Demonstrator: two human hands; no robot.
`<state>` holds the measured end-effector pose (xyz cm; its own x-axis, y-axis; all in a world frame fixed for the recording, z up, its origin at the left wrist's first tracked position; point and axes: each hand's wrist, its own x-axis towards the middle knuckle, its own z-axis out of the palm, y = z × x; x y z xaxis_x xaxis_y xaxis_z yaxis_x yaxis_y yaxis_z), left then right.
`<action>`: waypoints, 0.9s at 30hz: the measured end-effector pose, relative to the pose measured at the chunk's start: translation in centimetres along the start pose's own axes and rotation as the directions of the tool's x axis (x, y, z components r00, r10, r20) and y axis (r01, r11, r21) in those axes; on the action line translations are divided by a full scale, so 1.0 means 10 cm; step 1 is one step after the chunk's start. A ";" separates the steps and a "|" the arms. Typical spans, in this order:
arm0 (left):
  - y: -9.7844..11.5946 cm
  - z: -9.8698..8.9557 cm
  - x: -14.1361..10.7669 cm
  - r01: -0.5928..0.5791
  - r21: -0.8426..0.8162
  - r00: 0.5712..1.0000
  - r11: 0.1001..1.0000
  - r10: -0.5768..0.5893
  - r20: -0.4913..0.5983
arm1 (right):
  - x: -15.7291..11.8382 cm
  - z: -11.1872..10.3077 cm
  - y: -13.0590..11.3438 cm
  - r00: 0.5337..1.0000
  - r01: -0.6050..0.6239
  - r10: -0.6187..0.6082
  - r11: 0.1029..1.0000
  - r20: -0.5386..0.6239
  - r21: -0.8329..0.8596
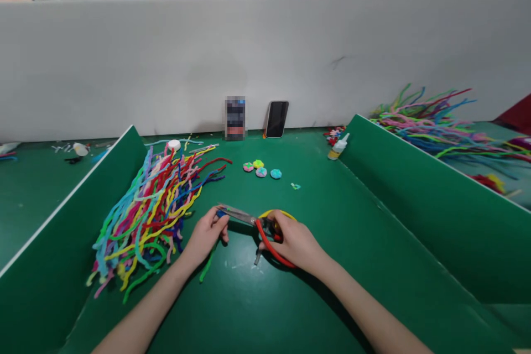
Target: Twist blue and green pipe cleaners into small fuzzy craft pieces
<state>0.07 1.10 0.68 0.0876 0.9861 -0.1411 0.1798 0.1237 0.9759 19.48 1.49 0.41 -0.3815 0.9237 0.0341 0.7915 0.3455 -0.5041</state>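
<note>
My right hand (296,240) is closed round scissors (240,215) with red and yellow handles; their blades point left, to the fingertips of the other hand. A small grey metal piece (258,257) sticks out below the right fingers; its kind is unclear. Pinched in my left hand (209,232) is a small blue bit of pipe cleaner (221,213), largely hidden by the fingers. A green pipe cleaner (207,263) hangs below that hand; where it is gripped does not show. Past the scissors lie several small round pipe-cleaner discs (261,172) in pink, yellow and blue.
Left of my hands lies a heap of coloured pipe cleaners (157,204). Two phones (235,119) lean on the white wall. A glue bottle (338,147) stands by the right green divider (415,204). A green scrap (295,186) lies nearby. Another divider (83,215) bounds the left.
</note>
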 end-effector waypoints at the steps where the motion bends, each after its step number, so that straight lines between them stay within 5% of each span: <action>1: 0.00 0.00 0.00 0.000 0.006 1.000 1.000 0.000 0.006 | 0.00 0.00 0.00 1.000 0.008 -0.008 1.000 -0.002 -0.004; 11: 0.06 0.02 -0.03 0.017 0.042 1.000 0.999 -0.018 0.016 | -0.01 0.08 0.02 0.991 0.100 -0.101 0.995 -0.091 -0.021; 27: 0.05 0.03 -0.03 0.017 0.117 1.000 0.993 -0.017 -0.005 | 0.00 -0.03 -0.02 0.993 0.115 -0.112 0.969 0.026 -0.220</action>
<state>0.48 0.80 1.20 0.0796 0.9844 -0.1566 0.2948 0.1268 0.9471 19.43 1.51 0.78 -0.4798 0.8748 0.0674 0.8280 0.4769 -0.2951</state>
